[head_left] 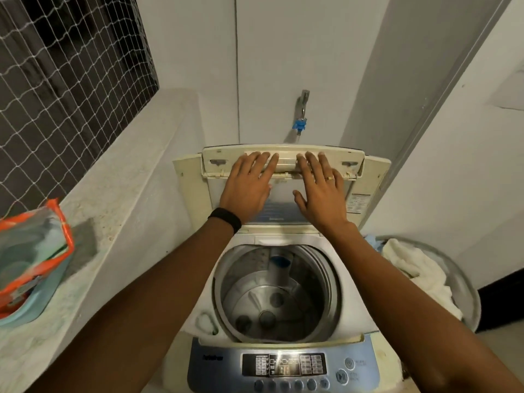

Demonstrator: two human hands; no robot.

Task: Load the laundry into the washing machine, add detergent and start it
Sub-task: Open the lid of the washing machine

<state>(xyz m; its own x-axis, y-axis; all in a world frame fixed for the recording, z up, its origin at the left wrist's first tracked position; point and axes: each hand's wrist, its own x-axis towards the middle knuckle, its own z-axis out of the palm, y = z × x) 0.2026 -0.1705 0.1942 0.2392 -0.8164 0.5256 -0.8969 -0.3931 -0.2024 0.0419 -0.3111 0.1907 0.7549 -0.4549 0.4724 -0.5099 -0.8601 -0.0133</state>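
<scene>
One top-loading washing machine [351, 296] fills the 6 o'clock half of the view, so that's the big thing here. Next biggest is the grey concrete ledge [127, 180] along 9 o'clock, with a netted window [56, 80] above it at 10 to 11 o'clock. At 4 o'clock, just beside the machine, there's a round basket [470, 282] and the laundry [411, 265] is piled in it, white towel-ish stuff plus a bit of pale blue.

The lid [283, 197] is folded up and stands at 12 o'clock from the drum [278, 296], and you can see straight down to the drum's metal bottom. On the ledge at 8 o'clock sits an orange-edged bag [31, 251] with something pale blue under it; can't tell what's inside.

Both hands are on the raised lid: left hand [246, 188] and right hand [323, 194] side by side, near each other but apart, palms flat, fingers straight and reaching the top edge. So each grip is released, just pressing, not curled round anything.

The control panel [283, 364] is at 6 o'clock, on the machine's nearest edge. A tap [302, 109] with a blue fitting pokes out of the wall at 12 o'clock, above the lid. Smallest bits: a black wristband [225, 219] on the left wrist and a ring [329, 178] on the right hand.
</scene>
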